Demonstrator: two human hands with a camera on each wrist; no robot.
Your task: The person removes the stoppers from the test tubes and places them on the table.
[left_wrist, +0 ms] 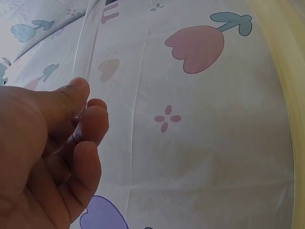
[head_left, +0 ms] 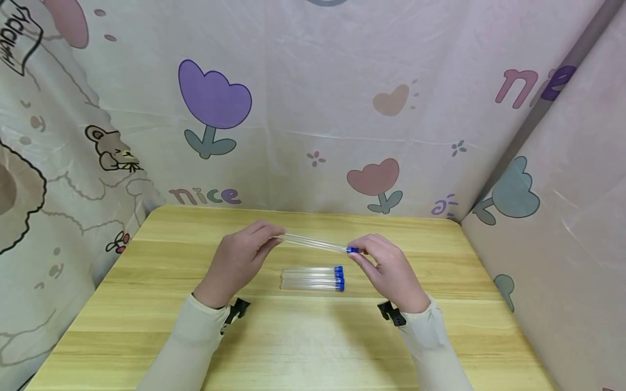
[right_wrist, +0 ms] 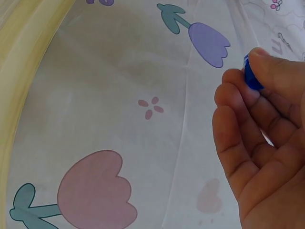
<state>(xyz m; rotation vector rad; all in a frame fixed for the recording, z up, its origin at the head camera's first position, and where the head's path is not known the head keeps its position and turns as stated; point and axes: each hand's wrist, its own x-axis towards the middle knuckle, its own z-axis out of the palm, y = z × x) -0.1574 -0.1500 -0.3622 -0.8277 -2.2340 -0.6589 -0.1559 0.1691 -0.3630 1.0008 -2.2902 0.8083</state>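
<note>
A clear test tube with a blue cap (head_left: 315, 243) is stretched between my two hands above the table, tilted slightly down to the right. My left hand (head_left: 243, 258) pinches its clear end between thumb and fingertips; in the left wrist view that end is mostly hidden behind the thumb. On the other end, my right hand (head_left: 388, 266) pinches the blue cap (right_wrist: 252, 74) between thumb and forefinger. Just below the hands, several capped test tubes (head_left: 310, 278) lie side by side on the table, all with their blue caps to the right.
The light wood table (head_left: 313, 347) runs back to a printed curtain (head_left: 293, 108). More printed curtain closes in the left and right sides. A dark wrist mount (head_left: 236, 312) sits at the left sleeve, with another mount (head_left: 392, 314) at the right one.
</note>
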